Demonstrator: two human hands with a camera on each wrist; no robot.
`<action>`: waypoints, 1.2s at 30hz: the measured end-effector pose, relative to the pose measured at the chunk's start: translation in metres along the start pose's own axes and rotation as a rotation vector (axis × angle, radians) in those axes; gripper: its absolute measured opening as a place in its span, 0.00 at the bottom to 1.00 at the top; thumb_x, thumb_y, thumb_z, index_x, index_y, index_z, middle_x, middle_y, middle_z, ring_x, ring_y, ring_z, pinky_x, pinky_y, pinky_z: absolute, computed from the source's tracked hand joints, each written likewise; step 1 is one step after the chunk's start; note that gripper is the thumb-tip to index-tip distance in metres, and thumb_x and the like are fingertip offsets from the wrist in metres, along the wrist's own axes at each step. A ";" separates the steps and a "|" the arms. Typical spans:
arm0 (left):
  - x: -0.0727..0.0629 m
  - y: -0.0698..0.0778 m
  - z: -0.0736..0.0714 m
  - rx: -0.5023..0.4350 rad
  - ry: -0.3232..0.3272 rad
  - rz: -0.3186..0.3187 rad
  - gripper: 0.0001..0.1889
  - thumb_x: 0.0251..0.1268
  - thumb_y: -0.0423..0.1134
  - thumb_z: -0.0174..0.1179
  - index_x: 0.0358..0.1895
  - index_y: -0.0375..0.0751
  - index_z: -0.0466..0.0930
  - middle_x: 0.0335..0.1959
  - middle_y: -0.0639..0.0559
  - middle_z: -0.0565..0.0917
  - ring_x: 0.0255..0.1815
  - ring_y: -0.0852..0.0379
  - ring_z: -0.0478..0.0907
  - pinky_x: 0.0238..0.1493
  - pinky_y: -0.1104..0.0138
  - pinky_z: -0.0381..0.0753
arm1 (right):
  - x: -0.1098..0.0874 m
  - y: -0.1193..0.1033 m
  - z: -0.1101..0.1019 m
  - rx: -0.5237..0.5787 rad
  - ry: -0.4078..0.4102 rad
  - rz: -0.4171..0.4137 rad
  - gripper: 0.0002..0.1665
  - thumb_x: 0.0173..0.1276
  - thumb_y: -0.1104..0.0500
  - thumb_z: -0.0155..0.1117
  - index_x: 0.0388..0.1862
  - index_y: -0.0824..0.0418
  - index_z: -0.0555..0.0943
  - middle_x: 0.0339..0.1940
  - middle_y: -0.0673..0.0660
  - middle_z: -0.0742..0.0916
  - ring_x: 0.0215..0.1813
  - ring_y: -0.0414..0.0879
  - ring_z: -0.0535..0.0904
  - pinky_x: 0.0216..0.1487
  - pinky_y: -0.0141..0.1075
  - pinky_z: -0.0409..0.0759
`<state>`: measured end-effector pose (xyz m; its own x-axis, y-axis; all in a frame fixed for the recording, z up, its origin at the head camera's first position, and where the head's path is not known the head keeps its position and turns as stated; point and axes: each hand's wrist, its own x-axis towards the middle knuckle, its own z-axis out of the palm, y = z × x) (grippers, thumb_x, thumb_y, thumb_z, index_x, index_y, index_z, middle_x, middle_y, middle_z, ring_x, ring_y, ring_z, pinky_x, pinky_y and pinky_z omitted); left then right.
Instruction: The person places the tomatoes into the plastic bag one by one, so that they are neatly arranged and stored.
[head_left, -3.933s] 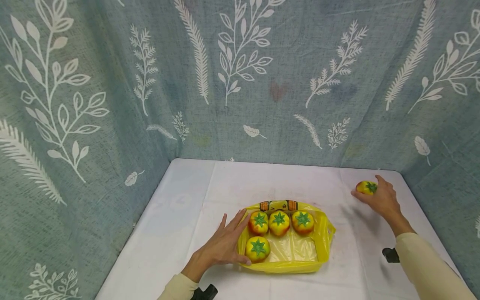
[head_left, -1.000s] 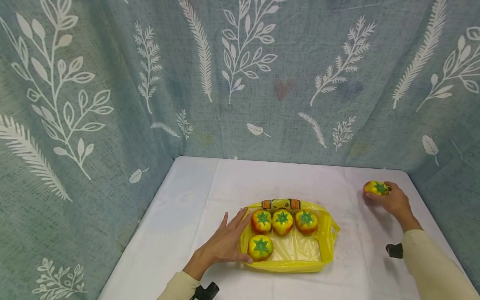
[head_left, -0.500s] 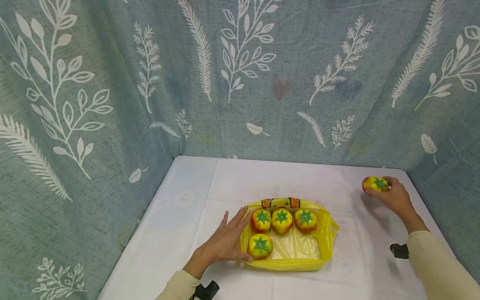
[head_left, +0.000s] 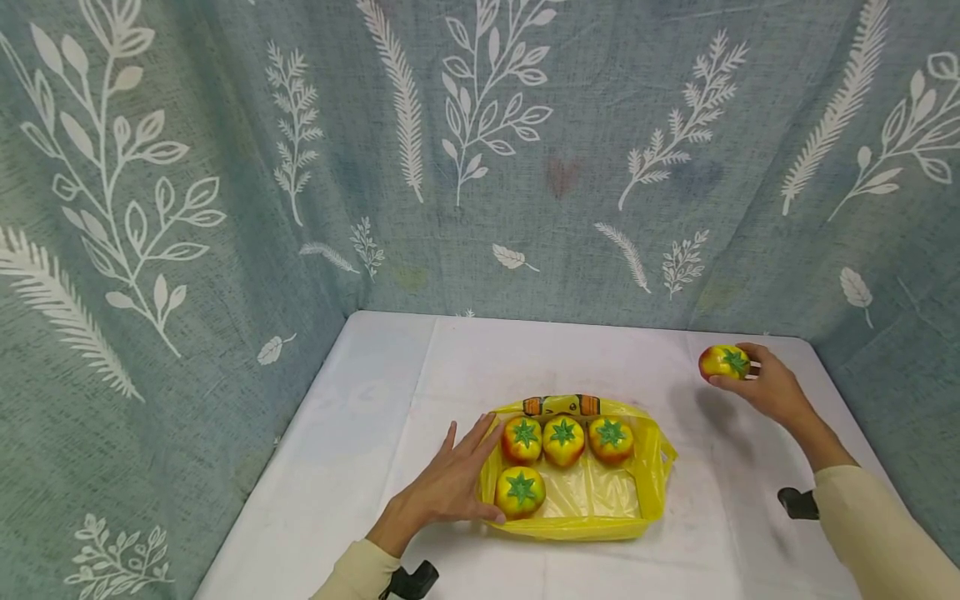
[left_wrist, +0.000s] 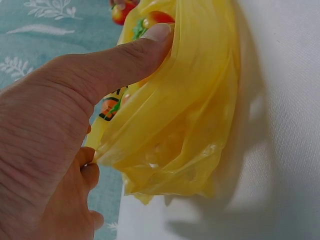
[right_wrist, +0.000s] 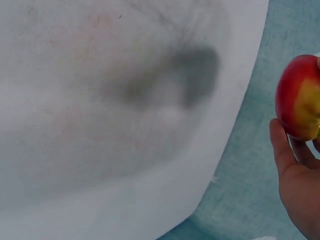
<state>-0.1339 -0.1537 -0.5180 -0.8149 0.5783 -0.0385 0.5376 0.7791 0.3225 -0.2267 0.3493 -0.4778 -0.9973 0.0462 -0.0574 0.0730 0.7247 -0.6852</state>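
My right hand [head_left: 772,385] pinches a red-and-yellow tomato-like fruit [head_left: 724,362] with a green star-shaped top, held above the table's far right. Part of this fruit [right_wrist: 299,97] shows at the right edge of the right wrist view. My left hand [head_left: 448,487] spreads along the left side of an open yellow plastic bag [head_left: 600,530], fingers straight, touching its rim. In the left wrist view the thumb [left_wrist: 125,62] lies over the bag's edge. Several similar fruits sit inside: a row along the back and one fruit [head_left: 520,493] at front left.
A white-covered table [head_left: 390,375] carries the bag. Blue-green leaf-patterned cloth [head_left: 480,167] hangs behind and along both sides. Black wrist mounts [head_left: 798,503] sit at both sleeves. The bag's front right shows bare plastic.
My right hand has gripped the fruit, lifted it off the table and carried it leftward. My left hand stays at the bag's left side; the other fruits have not moved.
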 end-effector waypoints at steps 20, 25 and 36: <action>0.001 0.001 0.001 0.013 0.003 -0.001 0.70 0.42 0.72 0.73 0.83 0.44 0.43 0.84 0.43 0.44 0.83 0.49 0.44 0.77 0.41 0.37 | -0.023 -0.073 0.021 0.042 -0.133 -0.292 0.49 0.64 0.54 0.76 0.75 0.71 0.60 0.68 0.73 0.71 0.63 0.71 0.74 0.57 0.59 0.79; 0.001 0.000 0.001 0.016 0.001 -0.004 0.69 0.42 0.72 0.73 0.83 0.44 0.42 0.84 0.44 0.43 0.83 0.49 0.43 0.77 0.41 0.36 | -0.028 -0.087 0.027 0.040 -0.149 -0.375 0.47 0.62 0.58 0.77 0.73 0.70 0.63 0.67 0.71 0.73 0.61 0.68 0.76 0.58 0.58 0.78; 0.001 0.001 0.001 0.002 0.005 0.009 0.68 0.44 0.72 0.72 0.83 0.42 0.44 0.84 0.43 0.44 0.83 0.49 0.43 0.77 0.40 0.38 | -0.042 -0.113 0.042 0.043 -0.212 -0.459 0.48 0.60 0.59 0.79 0.73 0.67 0.64 0.67 0.68 0.74 0.61 0.64 0.78 0.60 0.55 0.78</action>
<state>-0.1339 -0.1517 -0.5188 -0.8113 0.5838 -0.0309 0.5451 0.7746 0.3208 -0.1929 0.2365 -0.4288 -0.9030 -0.4143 0.1136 -0.3676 0.6083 -0.7034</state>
